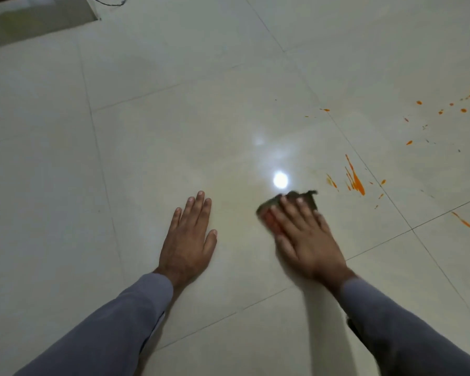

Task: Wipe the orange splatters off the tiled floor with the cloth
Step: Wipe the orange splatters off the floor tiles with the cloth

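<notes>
Head view: the right hand (307, 237) presses flat, fingers straight, on a dark cloth (288, 206) (stained orange at one edge) on the tiled floor (174, 118). The left hand (189, 240) rests flat, holding nothing. Orange splatters (354, 180) lie beyond the cloth, to its right.

Two bare hands lie on the floor, the left hand (188, 239) and the right hand (305, 236), each with one grey sleeve. There is one dark, orange-stained cloth (288, 206). Orange paint-like splatters (354, 179) are many, too small and scattered to count.
</notes>
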